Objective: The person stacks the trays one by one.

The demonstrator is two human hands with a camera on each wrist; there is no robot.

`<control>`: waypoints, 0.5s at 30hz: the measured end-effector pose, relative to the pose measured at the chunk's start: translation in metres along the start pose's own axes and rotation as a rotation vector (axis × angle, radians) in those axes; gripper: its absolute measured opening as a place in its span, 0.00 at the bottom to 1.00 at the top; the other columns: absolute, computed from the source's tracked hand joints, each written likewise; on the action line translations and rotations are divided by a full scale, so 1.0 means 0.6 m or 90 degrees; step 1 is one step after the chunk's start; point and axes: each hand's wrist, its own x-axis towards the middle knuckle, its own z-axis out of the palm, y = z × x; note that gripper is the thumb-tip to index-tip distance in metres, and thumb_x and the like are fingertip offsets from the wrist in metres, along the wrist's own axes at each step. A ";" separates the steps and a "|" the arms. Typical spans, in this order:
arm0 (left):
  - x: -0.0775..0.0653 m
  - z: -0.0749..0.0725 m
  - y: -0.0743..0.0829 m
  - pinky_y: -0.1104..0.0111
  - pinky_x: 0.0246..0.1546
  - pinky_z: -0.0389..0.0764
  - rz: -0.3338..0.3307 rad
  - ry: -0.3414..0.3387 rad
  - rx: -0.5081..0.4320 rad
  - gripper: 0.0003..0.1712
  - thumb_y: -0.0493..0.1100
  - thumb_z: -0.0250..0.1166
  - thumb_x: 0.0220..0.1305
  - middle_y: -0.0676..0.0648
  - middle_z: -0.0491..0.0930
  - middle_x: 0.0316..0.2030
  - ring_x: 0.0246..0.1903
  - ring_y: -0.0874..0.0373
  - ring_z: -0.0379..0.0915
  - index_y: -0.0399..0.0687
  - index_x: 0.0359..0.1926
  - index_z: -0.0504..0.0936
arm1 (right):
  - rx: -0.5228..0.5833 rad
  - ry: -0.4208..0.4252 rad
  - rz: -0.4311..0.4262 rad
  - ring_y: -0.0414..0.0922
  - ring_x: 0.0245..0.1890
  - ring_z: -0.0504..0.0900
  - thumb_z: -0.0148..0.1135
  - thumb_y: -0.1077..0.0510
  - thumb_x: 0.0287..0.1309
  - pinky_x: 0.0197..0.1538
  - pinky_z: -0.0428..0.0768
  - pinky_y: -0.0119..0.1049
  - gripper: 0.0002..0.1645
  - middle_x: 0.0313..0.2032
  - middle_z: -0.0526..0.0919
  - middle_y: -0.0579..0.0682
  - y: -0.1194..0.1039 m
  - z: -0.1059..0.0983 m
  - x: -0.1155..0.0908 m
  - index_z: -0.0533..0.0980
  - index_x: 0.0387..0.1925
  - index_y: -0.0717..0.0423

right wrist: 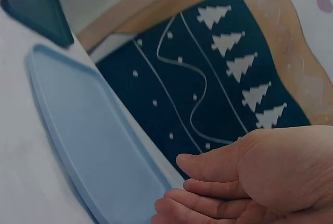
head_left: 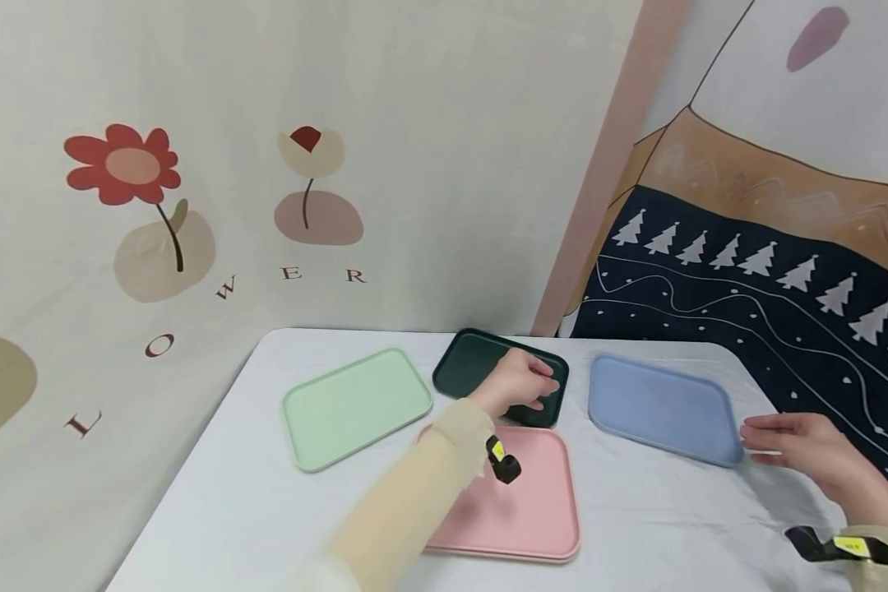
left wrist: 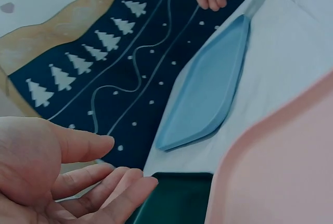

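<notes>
My left hand (head_left: 516, 385) hovers over the dark green tray (head_left: 464, 362) at the back middle of the table, covering part of it. In the left wrist view its fingers are loosely bent, and the palm holds nothing. The right hand (head_left: 802, 444) is beside the right end of the blue tray (head_left: 662, 409), fingers loosely extended and fingertips right at its edge. Below my left forearm lies a pink tray (head_left: 529, 514), with a second pink rim showing under it. A light green tray (head_left: 358, 409) lies flat on the left.
The trays lie on a table with a white cloth (head_left: 222, 501). Behind it hangs a pale cloth (head_left: 444, 164) printed with flowers and letters. On the right is a dark printed panel (head_left: 710, 308) with white trees.
</notes>
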 end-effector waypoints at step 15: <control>0.060 0.110 0.020 0.68 0.36 0.87 -0.035 0.037 0.167 0.14 0.41 0.77 0.65 0.47 0.84 0.41 0.23 0.60 0.82 0.42 0.49 0.89 | -0.054 -0.021 0.068 0.50 0.44 0.87 0.64 0.57 0.74 0.49 0.89 0.51 0.35 0.50 0.84 0.70 0.026 -0.034 0.063 0.68 0.60 0.88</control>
